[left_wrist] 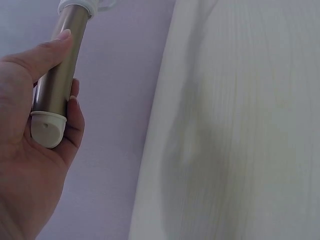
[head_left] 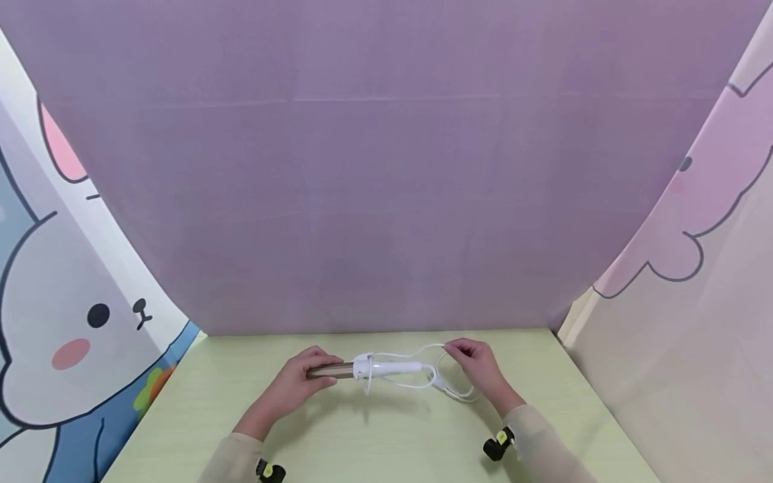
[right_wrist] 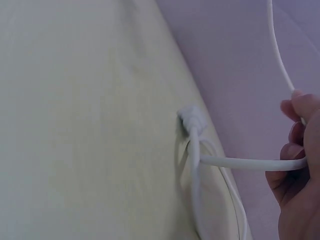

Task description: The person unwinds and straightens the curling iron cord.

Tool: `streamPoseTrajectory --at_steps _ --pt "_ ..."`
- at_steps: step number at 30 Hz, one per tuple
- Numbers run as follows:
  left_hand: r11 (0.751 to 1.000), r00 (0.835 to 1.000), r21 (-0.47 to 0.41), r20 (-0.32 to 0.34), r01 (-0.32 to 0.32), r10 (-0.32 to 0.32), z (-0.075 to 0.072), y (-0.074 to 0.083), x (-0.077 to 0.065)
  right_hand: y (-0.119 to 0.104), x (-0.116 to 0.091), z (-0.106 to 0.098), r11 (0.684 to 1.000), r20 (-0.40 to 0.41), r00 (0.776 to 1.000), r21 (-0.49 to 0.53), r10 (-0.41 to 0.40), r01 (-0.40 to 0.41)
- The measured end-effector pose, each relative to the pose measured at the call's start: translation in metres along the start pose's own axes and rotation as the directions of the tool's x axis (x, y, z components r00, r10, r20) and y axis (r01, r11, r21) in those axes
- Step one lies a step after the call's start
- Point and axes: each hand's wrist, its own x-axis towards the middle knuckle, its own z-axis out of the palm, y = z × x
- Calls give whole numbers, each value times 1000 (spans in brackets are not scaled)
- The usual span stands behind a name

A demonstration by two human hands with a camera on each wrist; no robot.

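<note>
A curling iron (head_left: 395,368) with a gold-brown barrel and white handle lies level in front of me, its handle toward the right. My left hand (head_left: 296,382) grips the barrel, thumb on one side and fingers on the other. Its rounded white tip (left_wrist: 48,130) shows by the palm in the left wrist view. Off to the right, my right hand (head_left: 480,367) pinches the white cord (right_wrist: 255,164). One stretch of that cord runs back over the handle, where it loops around near the barrel. Other loops hang below, beside a ribbed white piece (right_wrist: 192,119).
Beneath both hands is a pale yellow-green table (head_left: 374,443), with shadows of the hands and iron on it. A purple cloth (head_left: 386,201) rises behind its back edge. Cartoon-printed panels (head_left: 78,288) stand at the left and right sides.
</note>
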Motion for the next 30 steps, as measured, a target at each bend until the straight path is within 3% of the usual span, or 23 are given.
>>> streamPoseTrajectory --at_steps 7,16,21,27,30 --pt "1000 1000 13 -19 -7 7 -1 0 3 1 -7 2 975 127 987 -184 -98 121" --pt "1000 999 -13 -49 21 -22 -3 1 3 -2 -22 10 892 286 933 -331 -216 308" --pt "999 997 -13 -71 35 -36 -5 1 4 -8 -26 16 889 378 895 -289 -235 356" --pt "999 994 -7 -101 47 -47 -4 -2 3 -13 -36 23 885 466 829 -177 -310 430" --pt "999 993 -5 -112 45 -45 -5 -4 2 -17 -40 27 899 474 817 -110 -328 424"
